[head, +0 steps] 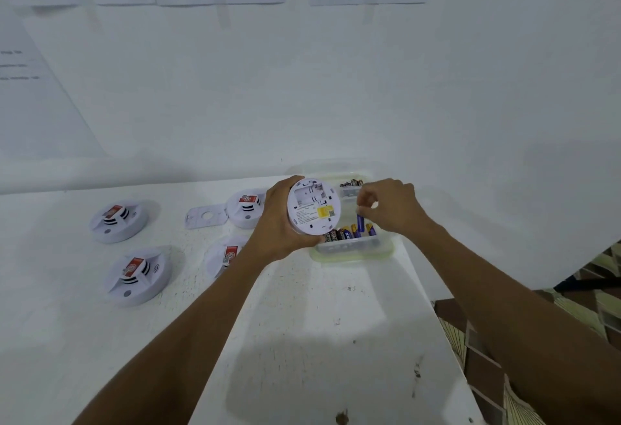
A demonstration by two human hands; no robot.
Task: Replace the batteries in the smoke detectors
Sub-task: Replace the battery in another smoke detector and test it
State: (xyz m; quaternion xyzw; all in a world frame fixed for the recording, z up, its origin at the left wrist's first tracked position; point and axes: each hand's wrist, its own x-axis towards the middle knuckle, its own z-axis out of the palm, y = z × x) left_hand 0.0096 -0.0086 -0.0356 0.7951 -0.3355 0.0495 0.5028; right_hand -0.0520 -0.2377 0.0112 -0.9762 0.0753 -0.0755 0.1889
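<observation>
Four detectors [117,223], scuffed white table [302,340], papered wall [302,88]

Single head-worn wide-angle view, looking forward and down.

The camera sits above the near end of the white table [302,340] and faces the wall [302,88] behind it. Both forearms rise from the bottom edge to mid-frame. There, close to the lens, the left hand [279,219] grips a smoke detector [314,206] and the right hand [389,206] pinches a battery [360,223].

white smoke detector [314,207] with yellow sticker [325,213], blue battery [360,222], white table [302,340], red-labelled detectors [118,221].
</observation>
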